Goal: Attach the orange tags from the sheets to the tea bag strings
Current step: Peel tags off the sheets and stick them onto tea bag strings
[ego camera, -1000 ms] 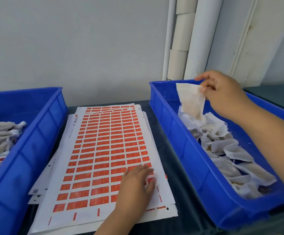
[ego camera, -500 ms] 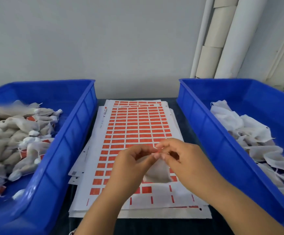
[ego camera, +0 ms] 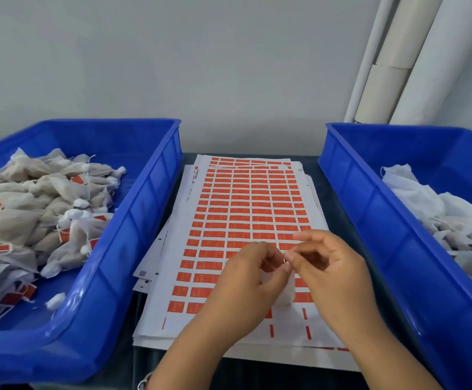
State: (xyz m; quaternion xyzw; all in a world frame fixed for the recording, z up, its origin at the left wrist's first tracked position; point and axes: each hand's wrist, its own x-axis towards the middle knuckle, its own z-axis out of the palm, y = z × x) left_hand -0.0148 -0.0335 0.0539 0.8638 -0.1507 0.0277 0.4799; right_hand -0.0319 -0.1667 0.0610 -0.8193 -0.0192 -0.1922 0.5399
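Counter (ego camera: pixel 330 192): dark surface, set against a pale wall, visible only in strips between and in front of the items.

Resting directly on it:
- Left blue bin (ego camera: pixel 144 209), at the left edge, holding a heap of filled tea bags, several with orange tags.
- Stack of white sheets (ego camera: pixel 246 209), centre, between the two bins, loosely squared, lower sheets jutting out at left and near edge; top sheet printed with rows of orange tags, a few near-edge places bare.
- Right blue bin (ego camera: pixel 370 220), at the right edge, holding loose white tea bags.
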